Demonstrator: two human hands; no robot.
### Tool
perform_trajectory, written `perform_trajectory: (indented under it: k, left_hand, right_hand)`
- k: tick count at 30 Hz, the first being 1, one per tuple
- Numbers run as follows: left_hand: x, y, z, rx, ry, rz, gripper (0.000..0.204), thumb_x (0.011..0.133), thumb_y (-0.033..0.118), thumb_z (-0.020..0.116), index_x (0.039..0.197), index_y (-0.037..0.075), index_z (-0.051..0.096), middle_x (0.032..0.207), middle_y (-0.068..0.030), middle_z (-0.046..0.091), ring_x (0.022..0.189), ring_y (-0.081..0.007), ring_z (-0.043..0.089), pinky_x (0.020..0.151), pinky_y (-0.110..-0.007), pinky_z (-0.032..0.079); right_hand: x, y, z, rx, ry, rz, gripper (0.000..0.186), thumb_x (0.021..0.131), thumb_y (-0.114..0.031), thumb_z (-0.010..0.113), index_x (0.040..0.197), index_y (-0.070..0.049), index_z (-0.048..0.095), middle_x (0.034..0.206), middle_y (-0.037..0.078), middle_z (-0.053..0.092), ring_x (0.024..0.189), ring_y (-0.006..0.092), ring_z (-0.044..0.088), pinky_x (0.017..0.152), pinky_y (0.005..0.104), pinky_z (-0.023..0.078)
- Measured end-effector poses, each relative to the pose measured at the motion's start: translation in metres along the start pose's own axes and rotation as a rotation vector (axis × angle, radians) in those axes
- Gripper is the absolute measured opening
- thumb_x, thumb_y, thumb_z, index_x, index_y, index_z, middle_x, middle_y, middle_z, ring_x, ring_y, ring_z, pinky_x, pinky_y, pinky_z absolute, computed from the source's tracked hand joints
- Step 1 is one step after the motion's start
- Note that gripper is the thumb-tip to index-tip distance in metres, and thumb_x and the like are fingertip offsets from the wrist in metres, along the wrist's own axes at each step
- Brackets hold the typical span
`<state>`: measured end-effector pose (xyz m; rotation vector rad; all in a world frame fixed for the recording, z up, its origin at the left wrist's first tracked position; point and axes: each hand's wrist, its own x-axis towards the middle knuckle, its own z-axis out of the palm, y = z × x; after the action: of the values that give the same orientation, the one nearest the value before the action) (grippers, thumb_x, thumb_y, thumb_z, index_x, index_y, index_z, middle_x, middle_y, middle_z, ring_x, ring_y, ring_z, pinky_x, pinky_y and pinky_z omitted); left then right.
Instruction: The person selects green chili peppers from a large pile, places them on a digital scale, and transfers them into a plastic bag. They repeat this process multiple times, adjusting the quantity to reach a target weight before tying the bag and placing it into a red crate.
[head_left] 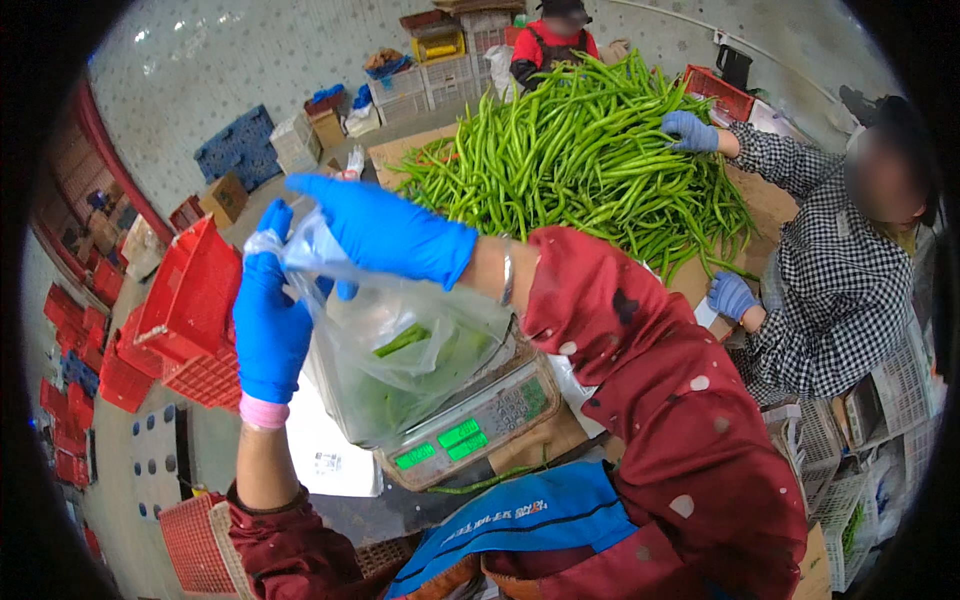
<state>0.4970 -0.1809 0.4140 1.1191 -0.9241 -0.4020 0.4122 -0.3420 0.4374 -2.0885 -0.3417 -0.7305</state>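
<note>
A clear plastic bag (410, 350) with green chili peppers (402, 340) inside sits on a digital scale (470, 425) with a lit green display. My left hand (270, 325), in a blue glove, is closed around the bag's gathered top. Above the bag's neck, my right hand (390, 228), also blue-gloved, stretches its fingers to the left. Film from the bag lies against its palm, and part of the thumb shows below. Just beyond my hands rises a large heap of long green chili peppers (590, 150).
A co-worker in a checked top (830, 250) stands right, gloved hands at the heap; another person in red (555, 45) is behind it. Red crates (195, 290) stand left, white papers (340, 460) beside the scale. Grey crates (840, 450) are stacked lower right.
</note>
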Motion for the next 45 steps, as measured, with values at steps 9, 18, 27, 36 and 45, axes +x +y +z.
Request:
perform_trajectory:
  k: [9,18,27,36,45]
  left_hand:
    - [-0.009,-0.016,-0.022,0.167,-0.296,-0.13,0.092,0.07,0.01,0.076,0.146,0.006,0.024,0.139,-0.0087,0.044,0.122,-0.02,0.047,0.097,-0.032,0.042]
    - [-0.051,-0.034,-0.035,0.733,-0.272,0.241,0.009,0.073,0.003,0.058,0.077,0.006,0.065,0.088,-0.0075,0.06,0.094,-0.0243,0.055,0.082,-0.033,0.044]
    - [-0.075,-0.035,-0.04,0.196,-0.23,0.086,0.013,0.085,0.007,0.05,0.076,0.004,0.059,0.09,-0.0139,0.061,0.101,-0.0306,0.056,0.095,-0.042,0.039]
    - [-0.041,-0.03,-0.031,0.092,-0.058,-0.022,0.031,0.097,0.023,0.046,0.116,0.002,0.056,0.122,-0.0151,0.058,0.113,-0.0257,0.054,0.096,-0.036,0.041]
    - [-0.032,-0.055,-0.046,-0.412,-0.161,-0.149,0.028,0.095,0.026,0.051,0.111,0.003,0.053,0.067,0.0019,0.041,0.061,-0.0113,0.039,0.065,-0.026,0.037]
  right_hand:
    - [0.003,-0.002,0.005,-0.215,-0.323,-0.16,0.06,0.079,-0.018,0.065,0.133,-0.001,0.044,0.104,0.022,0.064,0.094,0.0317,0.064,0.077,0.0401,0.052]
    - [-0.019,0.119,-0.014,-0.346,-0.076,0.298,0.035,0.074,-0.027,0.06,0.103,-0.01,0.068,0.083,0.016,0.068,0.072,0.0311,0.067,0.064,0.0416,0.053]
    - [-0.061,0.215,-0.018,0.006,0.028,0.245,0.025,0.085,-0.022,0.052,0.094,-0.007,0.069,0.091,0.017,0.067,0.081,0.0335,0.065,0.069,0.0418,0.053]
    - [-0.053,0.097,-0.035,0.279,-0.125,0.475,0.029,0.088,-0.02,0.05,0.109,-0.007,0.067,0.093,0.004,0.068,0.082,0.0115,0.063,0.071,0.0252,0.049]
    - [-0.061,0.132,-0.042,0.12,0.18,0.375,0.023,0.089,-0.016,0.053,0.101,-0.001,0.065,0.088,0.008,0.066,0.073,0.0157,0.063,0.059,0.0277,0.051]
